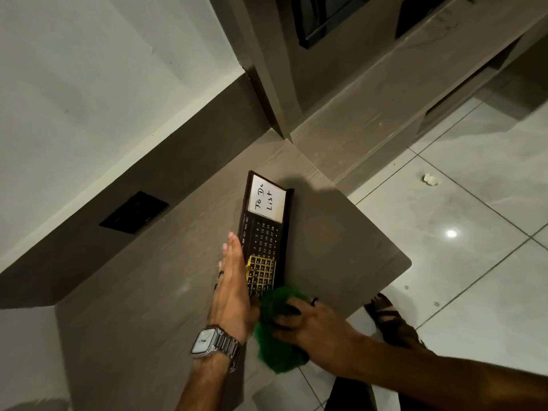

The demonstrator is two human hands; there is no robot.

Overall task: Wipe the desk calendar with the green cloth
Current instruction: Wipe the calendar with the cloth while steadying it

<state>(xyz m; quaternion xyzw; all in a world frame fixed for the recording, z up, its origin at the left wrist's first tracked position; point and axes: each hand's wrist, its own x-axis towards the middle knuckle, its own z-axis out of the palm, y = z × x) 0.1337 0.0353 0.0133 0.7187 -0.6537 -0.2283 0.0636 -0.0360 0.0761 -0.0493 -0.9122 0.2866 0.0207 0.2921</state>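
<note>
Two hands work at the desk calendar [264, 232], which lies flat on the desk [148, 292]. The left hand [234, 292], fingers straight and unclenched, braces its left edge. The right hand [314, 324] grips the green cloth [274, 348], pressed on the calendar's near end.

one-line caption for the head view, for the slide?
Left hand steadies the desk calendar on the desk while the right hand presses a green cloth at its near end.
</note>
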